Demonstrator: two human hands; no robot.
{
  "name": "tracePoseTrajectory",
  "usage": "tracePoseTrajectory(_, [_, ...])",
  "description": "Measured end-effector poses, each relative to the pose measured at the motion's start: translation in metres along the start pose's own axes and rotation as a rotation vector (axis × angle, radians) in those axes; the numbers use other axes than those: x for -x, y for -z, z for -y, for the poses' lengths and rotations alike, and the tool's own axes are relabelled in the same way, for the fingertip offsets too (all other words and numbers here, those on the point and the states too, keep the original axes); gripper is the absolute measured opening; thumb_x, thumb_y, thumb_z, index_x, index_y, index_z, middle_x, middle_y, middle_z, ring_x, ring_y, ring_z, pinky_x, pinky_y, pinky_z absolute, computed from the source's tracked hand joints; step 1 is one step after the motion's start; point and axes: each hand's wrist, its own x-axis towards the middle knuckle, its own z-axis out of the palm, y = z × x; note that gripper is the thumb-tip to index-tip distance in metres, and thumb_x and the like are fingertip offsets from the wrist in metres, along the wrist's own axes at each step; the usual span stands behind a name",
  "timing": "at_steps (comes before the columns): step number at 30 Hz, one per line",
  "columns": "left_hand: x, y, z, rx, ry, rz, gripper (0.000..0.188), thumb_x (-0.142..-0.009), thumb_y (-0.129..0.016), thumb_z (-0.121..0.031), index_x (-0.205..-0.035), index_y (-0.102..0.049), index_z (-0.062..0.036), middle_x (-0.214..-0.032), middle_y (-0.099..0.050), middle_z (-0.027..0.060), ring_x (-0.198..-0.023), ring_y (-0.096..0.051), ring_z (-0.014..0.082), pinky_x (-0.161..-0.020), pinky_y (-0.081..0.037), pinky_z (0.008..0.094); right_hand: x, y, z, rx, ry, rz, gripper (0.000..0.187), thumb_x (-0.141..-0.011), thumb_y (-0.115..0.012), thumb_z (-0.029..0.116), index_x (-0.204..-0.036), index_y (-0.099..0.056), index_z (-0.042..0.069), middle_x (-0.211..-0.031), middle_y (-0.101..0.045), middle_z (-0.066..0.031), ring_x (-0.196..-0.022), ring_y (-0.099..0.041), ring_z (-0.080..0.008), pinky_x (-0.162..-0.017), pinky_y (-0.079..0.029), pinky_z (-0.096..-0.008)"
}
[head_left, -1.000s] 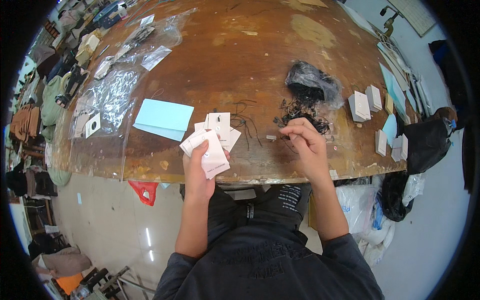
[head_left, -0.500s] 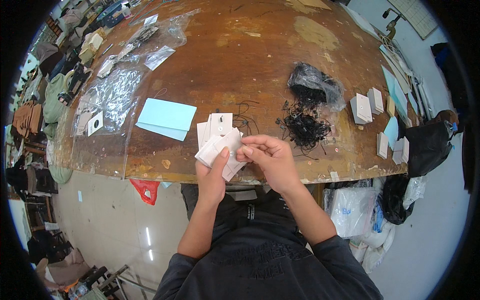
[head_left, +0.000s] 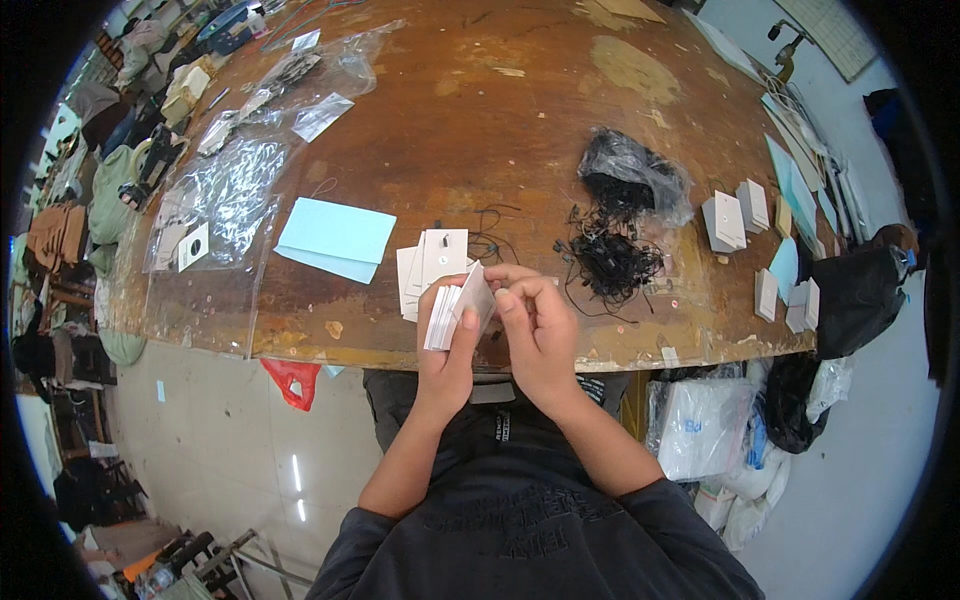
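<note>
Gripping cards [head_left: 439, 318] in left hand [head_left: 446, 368]; curling right hand [head_left: 543, 340] at their edge, cannot tell if pinching; near cords [head_left: 615, 262] on desk [head_left: 480, 130].

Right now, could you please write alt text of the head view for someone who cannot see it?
A person's left hand holds a stack of pale cards at a wooden table, the right hand at its right side. More cards lie beyond, between a light-blue sheet leftward and tangled black strings rightward.

lettered dark shirt [head_left: 540, 520], printed white card [head_left: 444, 268]
</note>
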Motion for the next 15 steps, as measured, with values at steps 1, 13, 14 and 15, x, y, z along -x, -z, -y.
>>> tracePoseTrajectory(1, [0.0,0.0,0.001,-0.031,-0.011,-0.01,0.033,-0.101,-0.049,-0.016,-0.132,-0.043,-0.0052,-0.123,-0.05,0.0099,-0.111,-0.049,0.0147,-0.096,-0.041,0.0305,0.001,-0.001,0.0,-0.008,-0.008,0.011,0.01,-0.098,-0.054,0.006,-0.092,-0.051,0.0,-0.112,-0.062,-0.0137,-0.084,-0.057,-0.008,-0.074,-0.048,-0.0219])
tracePoseTrajectory(13, [0.001,-0.006,0.01,0.032,0.001,-0.15,0.036,-0.1,-0.052,-0.018,-0.133,-0.042,-0.0049,-0.122,-0.051,0.0091,-0.109,-0.051,0.0143,-0.092,-0.044,0.0284,0.003,-0.002,0.012,-0.011,0.048,0.04,0.006,-0.094,-0.059,0.002,-0.091,-0.054,0.0,-0.109,-0.058,-0.009,-0.071,-0.045,-0.0031,-0.062,-0.04,-0.0189])
tracePoseTrajectory(14, [0.0,-0.006,0.011,0.038,-0.029,-0.156,0.036,-0.1,-0.054,-0.017,-0.131,-0.043,-0.0043,-0.122,-0.052,0.009,-0.108,-0.052,0.0137,-0.091,-0.045,0.0279,0.002,-0.001,0.01,0.031,0.083,0.038,0.006,-0.093,-0.059,0.002,-0.091,-0.054,0.0,-0.106,-0.057,-0.0075,-0.07,-0.045,-0.0031,-0.061,-0.04,-0.019])
tracePoseTrajectory(15, [-0.001,-0.005,0.011,0.017,-0.015,-0.188,0.035,-0.098,-0.058,-0.016,-0.129,-0.046,-0.003,-0.12,-0.054,0.009,-0.107,-0.053,0.0132,-0.089,-0.046,0.0276,0.001,0.0,0.009,0.028,0.063,0.028,0.007,-0.093,-0.06,0.003,-0.092,-0.055,-0.001,-0.104,-0.056,-0.0075,-0.071,-0.047,-0.0039,-0.061,-0.041,-0.0195])
